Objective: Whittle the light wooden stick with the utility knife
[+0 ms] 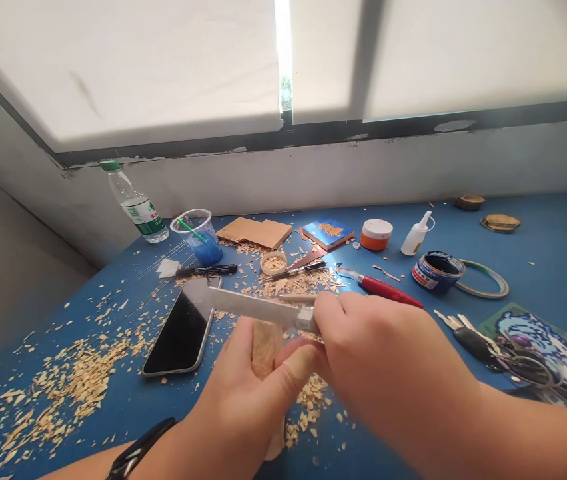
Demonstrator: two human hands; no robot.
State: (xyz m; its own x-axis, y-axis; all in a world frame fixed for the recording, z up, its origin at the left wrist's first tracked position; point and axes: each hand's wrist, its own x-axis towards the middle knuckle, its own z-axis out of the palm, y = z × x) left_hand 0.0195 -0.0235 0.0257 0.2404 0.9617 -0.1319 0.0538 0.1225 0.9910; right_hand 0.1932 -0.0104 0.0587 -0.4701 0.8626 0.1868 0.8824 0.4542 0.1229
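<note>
The left hand (243,393) is wrapped around a wood piece (266,347), fingers closed on it and the thumb stretched along its right side. The wood piece is pale tan, long and rounded, with a smooth shaved face towards the camera; its lower end shows beneath the palm. It is held just above the blue counter (538,267), low in the middle of the view and just right of a dark phone (183,330) lying face up. The right hand (363,340) is clenched on the near end of a long, flat, light grey blade (253,305), which lies across the top of the wood piece and points left. Pale shavings (63,387) are scattered over the counter, thickest on the left.
</note>
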